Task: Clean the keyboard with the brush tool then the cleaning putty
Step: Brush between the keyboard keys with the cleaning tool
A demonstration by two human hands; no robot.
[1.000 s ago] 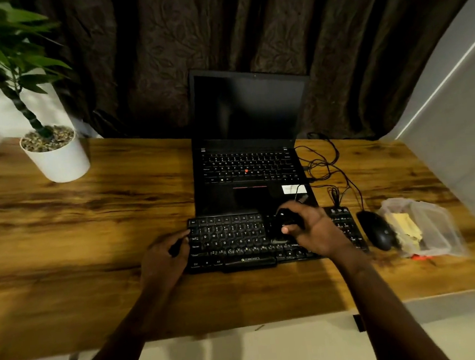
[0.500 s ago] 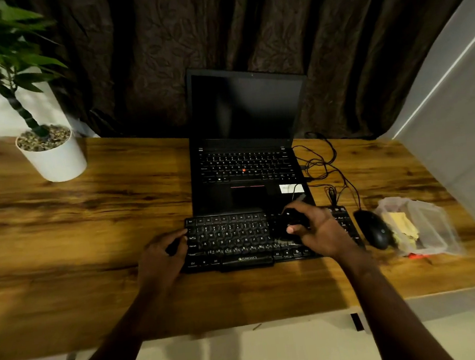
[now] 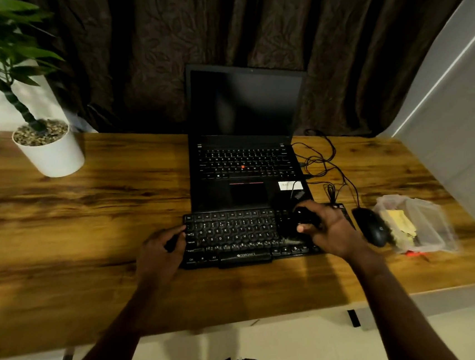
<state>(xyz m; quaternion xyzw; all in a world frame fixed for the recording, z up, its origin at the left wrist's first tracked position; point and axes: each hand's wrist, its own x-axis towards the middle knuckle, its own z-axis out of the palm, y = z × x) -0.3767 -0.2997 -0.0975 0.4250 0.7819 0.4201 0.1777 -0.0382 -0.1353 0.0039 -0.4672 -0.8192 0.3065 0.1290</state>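
Note:
A black external keyboard [image 3: 236,235] lies on the wooden desk [image 3: 76,239] in front of an open laptop. My right hand [image 3: 329,230] grips a black brush tool [image 3: 305,217] over the right part of the keyboard, its lower end down on the keys. My left hand [image 3: 160,252] holds the keyboard's left edge, fingers curled at its side. A clear plastic bag [image 3: 420,220] at the right holds a yellow lump, probably the cleaning putty [image 3: 400,223].
The black laptop [image 3: 246,161] stands open behind the keyboard. Tangled black cables [image 3: 320,163] run to a black mouse [image 3: 371,226] right of the keyboard. A white plant pot [image 3: 51,152] sits at the far left. A dark curtain hangs behind; a white wall rises at right.
My right hand with the brush has moved rightward along the keyboard. My left hand has stayed at the left edge.

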